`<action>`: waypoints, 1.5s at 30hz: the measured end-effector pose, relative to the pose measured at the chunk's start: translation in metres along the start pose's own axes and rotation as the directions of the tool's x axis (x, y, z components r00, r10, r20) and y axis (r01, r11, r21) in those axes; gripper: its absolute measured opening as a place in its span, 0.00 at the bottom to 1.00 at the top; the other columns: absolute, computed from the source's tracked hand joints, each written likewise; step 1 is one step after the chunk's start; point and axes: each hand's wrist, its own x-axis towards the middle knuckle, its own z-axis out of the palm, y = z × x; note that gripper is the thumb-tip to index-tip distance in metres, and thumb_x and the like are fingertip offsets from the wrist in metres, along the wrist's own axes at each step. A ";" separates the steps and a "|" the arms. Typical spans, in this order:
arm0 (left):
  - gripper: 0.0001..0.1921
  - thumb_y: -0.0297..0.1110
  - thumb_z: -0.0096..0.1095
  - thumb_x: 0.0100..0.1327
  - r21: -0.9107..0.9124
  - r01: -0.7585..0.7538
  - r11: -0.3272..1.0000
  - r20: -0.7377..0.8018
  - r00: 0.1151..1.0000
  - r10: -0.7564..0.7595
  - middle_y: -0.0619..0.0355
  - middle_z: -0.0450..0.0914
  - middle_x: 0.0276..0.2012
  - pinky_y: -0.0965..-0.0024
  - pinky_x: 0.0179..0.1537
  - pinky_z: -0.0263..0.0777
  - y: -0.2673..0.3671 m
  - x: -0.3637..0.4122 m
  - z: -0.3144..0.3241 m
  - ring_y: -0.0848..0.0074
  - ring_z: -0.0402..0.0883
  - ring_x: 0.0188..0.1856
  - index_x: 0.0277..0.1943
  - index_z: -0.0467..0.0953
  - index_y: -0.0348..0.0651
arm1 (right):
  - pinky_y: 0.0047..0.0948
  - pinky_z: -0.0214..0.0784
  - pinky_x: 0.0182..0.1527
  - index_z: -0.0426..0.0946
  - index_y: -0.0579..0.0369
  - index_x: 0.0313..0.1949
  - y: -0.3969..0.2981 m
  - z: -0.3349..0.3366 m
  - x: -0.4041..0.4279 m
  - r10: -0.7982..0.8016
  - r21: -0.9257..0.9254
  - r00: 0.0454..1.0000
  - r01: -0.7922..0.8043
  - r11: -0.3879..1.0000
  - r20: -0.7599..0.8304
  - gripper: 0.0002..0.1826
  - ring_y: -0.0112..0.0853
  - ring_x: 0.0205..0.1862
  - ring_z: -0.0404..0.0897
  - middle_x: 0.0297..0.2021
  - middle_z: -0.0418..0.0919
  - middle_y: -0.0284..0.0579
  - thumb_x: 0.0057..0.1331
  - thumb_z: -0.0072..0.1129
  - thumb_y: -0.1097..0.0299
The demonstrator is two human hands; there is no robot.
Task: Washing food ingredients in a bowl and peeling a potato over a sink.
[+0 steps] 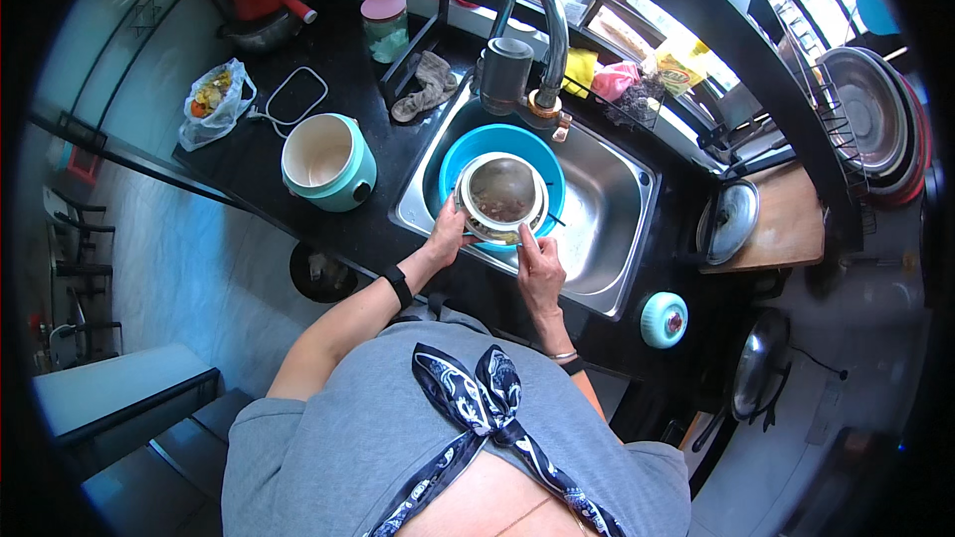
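Observation:
Both hands are on a white-rimmed round bowl [465, 198] that is tipped over a blue plastic basin [468, 140] in the sink. Cloudy water [501, 180] with small brownish bits at the bottom fills its middle. More bits and a second pale rim show at its near edge; whether that is a separate vessel, I cannot tell. My left hand [446, 235] grips the left side, thumb on the rim and fingers below. At the near right edge, my right hand [540, 267] pinches the rim with its fingertips.
A stainless steel sink [597, 231] lies under a curved faucet [556, 37]. To the left stand a mint-green cooker body [351, 179], a grey cloth [434, 82] and a plastic bag of scraps [216, 101]. A mint-green lid [656, 322] sits right; behind it leans a cutting board [791, 220].

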 end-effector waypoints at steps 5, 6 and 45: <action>0.18 0.32 0.39 0.67 0.027 -0.020 0.999 0.015 1.000 0.019 0.57 0.67 0.52 0.57 0.42 0.76 0.002 -0.004 0.004 0.69 0.72 0.51 0.59 0.54 0.50 | 0.33 0.68 0.25 0.72 0.42 0.52 0.000 0.002 0.006 0.026 -0.041 0.999 -0.025 0.999 0.036 0.22 0.34 0.26 0.74 0.27 0.68 0.42 0.56 0.57 0.72; 0.19 0.31 0.40 0.66 0.022 -0.007 1.000 0.011 1.000 0.007 0.56 0.67 0.53 0.58 0.41 0.76 0.000 -0.003 0.002 0.70 0.72 0.51 0.60 0.54 0.50 | 0.33 0.68 0.25 0.72 0.42 0.52 -0.002 0.002 0.010 0.017 -0.026 0.999 -0.016 1.000 0.032 0.22 0.34 0.26 0.74 0.28 0.68 0.42 0.56 0.57 0.72; 0.30 0.24 0.35 0.61 0.738 -0.262 0.622 0.077 0.948 0.308 0.45 0.59 0.62 0.70 0.61 0.53 0.036 0.029 -0.010 0.63 0.61 0.63 0.68 0.46 0.47 | 0.27 0.61 0.55 0.64 0.56 0.56 -0.016 -0.034 0.261 -0.144 0.619 0.856 -0.233 0.750 0.496 0.23 0.30 0.58 0.64 0.57 0.64 0.43 0.61 0.54 0.67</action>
